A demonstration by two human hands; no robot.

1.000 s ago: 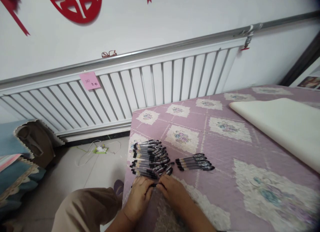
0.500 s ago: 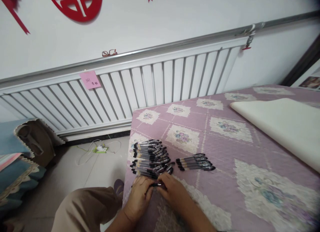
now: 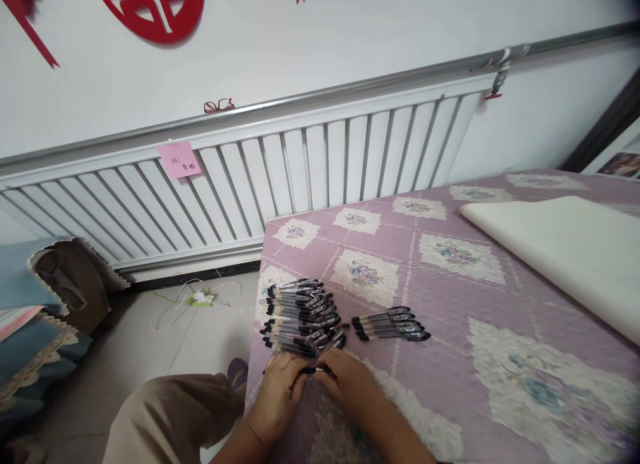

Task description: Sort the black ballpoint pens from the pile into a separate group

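My left hand [image 3: 281,388] is closed around a black pen [image 3: 309,370], near the front left edge of the table. Pressed together at the other end of this pen are the fingers of my right hand [image 3: 345,379]; they cover that end. Just beyond my hands lies a large pile of black-capped clear pens [image 3: 300,314], side by side in rough layers. To the right of it is a smaller group of similar pens [image 3: 389,324], lined up with their caps to the right.
A purple floral tablecloth [image 3: 380,241] covers the table. A cream folded sheet [image 3: 560,251] lies at the right. Behind stands a white radiator [image 3: 320,164] with glasses [image 3: 219,105] on its pipe. A power strip [image 3: 203,297] with cables lies on the floor.
The short stretch of pen showing between my hands looks different: the pale part seen earlier near the right fingertips is now hidden. The right hand has shifted slightly. The pen groups are unmoved.
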